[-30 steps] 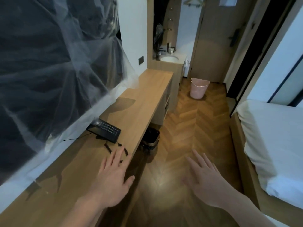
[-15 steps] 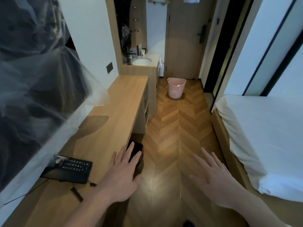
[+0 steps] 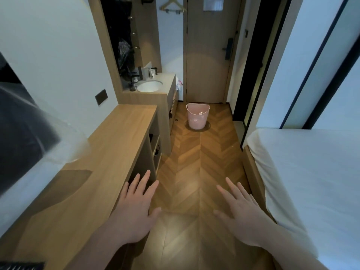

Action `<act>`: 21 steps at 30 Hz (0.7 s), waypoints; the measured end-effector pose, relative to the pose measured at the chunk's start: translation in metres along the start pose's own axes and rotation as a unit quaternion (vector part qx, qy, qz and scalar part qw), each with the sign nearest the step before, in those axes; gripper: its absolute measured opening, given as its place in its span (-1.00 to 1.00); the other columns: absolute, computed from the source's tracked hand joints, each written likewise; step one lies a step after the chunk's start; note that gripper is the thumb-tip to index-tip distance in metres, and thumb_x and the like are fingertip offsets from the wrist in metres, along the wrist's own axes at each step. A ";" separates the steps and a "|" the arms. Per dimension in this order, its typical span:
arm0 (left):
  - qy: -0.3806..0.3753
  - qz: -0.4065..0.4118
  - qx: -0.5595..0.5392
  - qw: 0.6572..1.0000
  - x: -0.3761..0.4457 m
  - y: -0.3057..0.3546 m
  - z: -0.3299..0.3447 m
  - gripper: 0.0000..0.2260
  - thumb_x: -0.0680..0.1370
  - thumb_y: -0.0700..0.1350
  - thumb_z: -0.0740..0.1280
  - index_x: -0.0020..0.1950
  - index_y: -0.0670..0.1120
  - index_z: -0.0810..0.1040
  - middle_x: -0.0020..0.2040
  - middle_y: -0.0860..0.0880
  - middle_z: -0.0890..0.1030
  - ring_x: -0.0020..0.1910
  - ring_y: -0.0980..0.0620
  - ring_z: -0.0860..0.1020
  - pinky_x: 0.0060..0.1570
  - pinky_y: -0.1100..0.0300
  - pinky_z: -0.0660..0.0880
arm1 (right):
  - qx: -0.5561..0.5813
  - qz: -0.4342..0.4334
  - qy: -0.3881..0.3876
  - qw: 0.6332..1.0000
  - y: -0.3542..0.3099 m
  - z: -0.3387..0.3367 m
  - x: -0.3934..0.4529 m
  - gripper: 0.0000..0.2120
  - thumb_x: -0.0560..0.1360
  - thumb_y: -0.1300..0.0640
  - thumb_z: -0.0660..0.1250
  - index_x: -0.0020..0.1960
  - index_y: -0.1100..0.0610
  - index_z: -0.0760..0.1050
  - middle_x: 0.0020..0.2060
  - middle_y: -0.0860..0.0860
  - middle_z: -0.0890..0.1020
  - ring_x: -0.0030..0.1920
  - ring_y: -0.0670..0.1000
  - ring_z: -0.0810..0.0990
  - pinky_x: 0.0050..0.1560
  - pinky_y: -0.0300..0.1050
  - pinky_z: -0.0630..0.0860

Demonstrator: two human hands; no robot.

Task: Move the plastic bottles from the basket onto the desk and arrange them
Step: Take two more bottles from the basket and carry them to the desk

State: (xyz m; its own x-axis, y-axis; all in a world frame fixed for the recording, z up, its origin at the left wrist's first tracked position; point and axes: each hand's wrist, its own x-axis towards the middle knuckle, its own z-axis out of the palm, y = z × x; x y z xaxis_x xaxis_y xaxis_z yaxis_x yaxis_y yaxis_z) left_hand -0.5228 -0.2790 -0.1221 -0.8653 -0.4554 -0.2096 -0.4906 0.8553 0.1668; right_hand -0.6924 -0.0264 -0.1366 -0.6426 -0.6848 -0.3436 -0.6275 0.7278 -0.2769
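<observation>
A pink plastic basket (image 3: 197, 116) stands on the wooden floor at the far end of the aisle, in front of the door. Something small and pale shows inside it, too small to identify. The long wooden desk (image 3: 109, 145) runs along the left wall. My left hand (image 3: 136, 209) hovers with fingers spread over the desk's front edge, holding nothing. Over the floor, my right hand (image 3: 238, 210) is also spread flat and holds nothing. Both hands are far from the basket.
A bed with white sheets (image 3: 311, 182) fills the right side. A washbasin counter (image 3: 153, 86) stands beyond the desk. A plastic-wrapped dark screen (image 3: 21, 137) hangs over the desk at left. A black phone's corner (image 3: 21, 266) shows at bottom left.
The view has swung right and forward along the aisle. The basket now looks nearer and more central, and the black phone has slid to the bottom-left corner. Both hands stay spread and hold nothing.
</observation>
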 end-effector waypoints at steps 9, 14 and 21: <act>-0.020 -0.053 -0.019 0.998 0.118 -0.008 -0.017 -0.32 0.68 0.27 0.13 0.68 0.19 -0.17 0.62 0.12 -0.43 0.54 0.07 -0.43 0.53 -0.03 -0.35 | -0.013 -0.021 -0.012 1.000 0.024 -0.068 0.140 -0.24 0.68 -0.39 0.04 0.73 -0.21 -0.20 0.69 -0.14 -0.35 0.71 0.09 -0.33 0.68 0.20 -0.18; -0.008 -0.049 -0.029 0.998 0.212 -0.032 -0.018 -0.32 0.68 0.27 0.12 0.69 0.19 -0.16 0.61 0.12 -0.44 0.62 0.00 -0.38 0.57 -0.05 -0.31 | -0.006 -0.008 -0.018 1.000 0.031 -0.094 0.228 -0.24 0.67 -0.38 0.10 0.73 -0.23 -0.18 0.69 -0.14 -0.35 0.71 0.08 -0.34 0.68 0.20 -0.20; -0.008 0.009 -0.013 1.000 0.359 -0.045 -0.055 -0.32 0.69 0.26 0.11 0.69 0.15 -0.16 0.64 0.06 -0.40 0.63 -0.05 -0.37 0.61 -0.11 -0.28 | 0.011 0.040 0.010 0.999 0.051 -0.136 0.339 -0.24 0.67 -0.38 0.10 0.73 -0.24 -0.18 0.69 -0.16 -0.35 0.70 0.06 -0.33 0.68 0.21 -0.16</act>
State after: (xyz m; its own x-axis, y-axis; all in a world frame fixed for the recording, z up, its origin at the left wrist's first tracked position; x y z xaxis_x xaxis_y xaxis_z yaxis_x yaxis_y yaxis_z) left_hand -0.8172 -0.4950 -0.1517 -0.8720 -0.4359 -0.2225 -0.4779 0.8565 0.1950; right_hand -1.0026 -0.2265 -0.1456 -0.6989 -0.6251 -0.3476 -0.5643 0.7805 -0.2690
